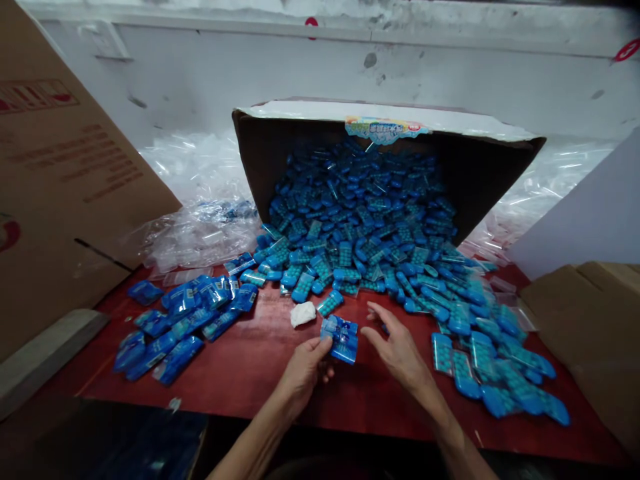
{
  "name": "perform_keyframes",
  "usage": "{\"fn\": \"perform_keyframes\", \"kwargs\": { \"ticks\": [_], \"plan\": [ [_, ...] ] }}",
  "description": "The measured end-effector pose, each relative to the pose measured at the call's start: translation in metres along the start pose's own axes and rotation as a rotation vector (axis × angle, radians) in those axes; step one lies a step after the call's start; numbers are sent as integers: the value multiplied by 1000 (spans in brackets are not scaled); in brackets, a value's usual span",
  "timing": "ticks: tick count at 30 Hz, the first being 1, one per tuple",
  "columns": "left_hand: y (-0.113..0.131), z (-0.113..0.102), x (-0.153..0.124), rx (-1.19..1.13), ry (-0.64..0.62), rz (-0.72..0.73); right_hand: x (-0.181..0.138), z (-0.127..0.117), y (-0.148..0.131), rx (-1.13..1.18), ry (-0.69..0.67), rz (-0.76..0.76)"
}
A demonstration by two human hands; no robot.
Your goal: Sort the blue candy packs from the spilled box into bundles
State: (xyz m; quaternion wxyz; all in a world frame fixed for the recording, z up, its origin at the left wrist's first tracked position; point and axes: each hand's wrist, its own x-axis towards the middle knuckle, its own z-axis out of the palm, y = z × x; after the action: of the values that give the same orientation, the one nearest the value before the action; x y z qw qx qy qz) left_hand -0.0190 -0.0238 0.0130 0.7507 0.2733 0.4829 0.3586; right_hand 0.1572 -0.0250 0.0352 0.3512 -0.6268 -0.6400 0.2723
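Observation:
My left hand (306,369) pinches a small blue printed packet (344,340) by its left edge, above the red tabletop (280,407). To its right, my right hand (397,343) is apart from the packet, thumb and fingers spread with nothing between them. Just beyond the packet lie a crumpled white wad (303,315) and a single clear-fronted blue case of teal pellets (330,303). A pile of similar blue cases (370,220) spills from a tipped carton (500,173) onto the table. More blue packets (190,313) lie in a heap at the left.
Clear plastic bags (195,233) are bunched behind the packet heap. A tall cardboard box (65,180) stands at the left, another brown box (590,333) at the right. A grey bar (50,353) lies along the left edge. A white wall (190,87) closes off the back.

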Motion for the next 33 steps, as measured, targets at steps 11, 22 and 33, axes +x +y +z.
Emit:
{"fn": "perform_keyframes", "kwargs": {
  "ticks": [11, 22, 33],
  "plan": [
    [4, 8, 0, 69, -10, 49, -1, 7, -17, 431, -149, 64],
    [4, 5, -5, -83, -38, -83, -4, 9, -15, 498, -115, 72],
    [7, 3, -8, -224, -73, -85, -15, 4, -31, 743, -228, 176]
  ]
}}
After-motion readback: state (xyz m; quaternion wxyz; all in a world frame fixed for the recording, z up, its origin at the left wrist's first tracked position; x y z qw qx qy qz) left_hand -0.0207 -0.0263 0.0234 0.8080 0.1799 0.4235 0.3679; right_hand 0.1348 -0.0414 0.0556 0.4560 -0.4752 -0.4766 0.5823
